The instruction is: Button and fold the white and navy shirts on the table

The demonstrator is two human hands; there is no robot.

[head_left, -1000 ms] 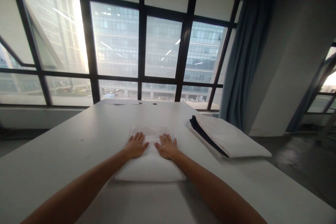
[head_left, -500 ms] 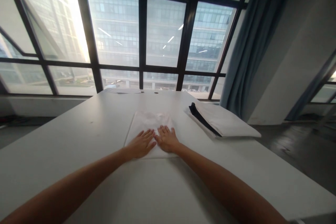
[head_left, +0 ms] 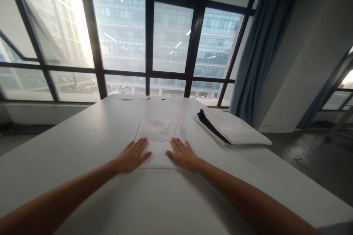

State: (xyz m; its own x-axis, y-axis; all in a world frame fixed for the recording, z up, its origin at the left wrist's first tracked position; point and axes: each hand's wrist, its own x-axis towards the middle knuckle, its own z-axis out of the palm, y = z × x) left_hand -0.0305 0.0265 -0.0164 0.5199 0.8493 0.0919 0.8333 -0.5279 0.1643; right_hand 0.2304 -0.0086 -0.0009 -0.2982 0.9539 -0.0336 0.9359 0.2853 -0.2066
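Note:
A folded white cloth (head_left: 159, 137) lies flat in the middle of the white table (head_left: 82, 147). My left hand (head_left: 132, 154) rests palm down on the cloth's near left corner, fingers stretched out. At the near right corner my right hand (head_left: 182, 152) lies flat in the same way, fingers spread. Both hands hold nothing and are a hand's width apart.
A stack of folded white cloths with a dark one (head_left: 209, 125) between them sits at the table's right edge (head_left: 231, 128). Large windows with dark frames (head_left: 149, 44) stand beyond the far edge. A blue curtain (head_left: 256, 51) hangs at the right.
My hands, close together on the cloth half a second ago, have slid apart toward its near corners. Since one second ago the cloth lies flatter and thinner.

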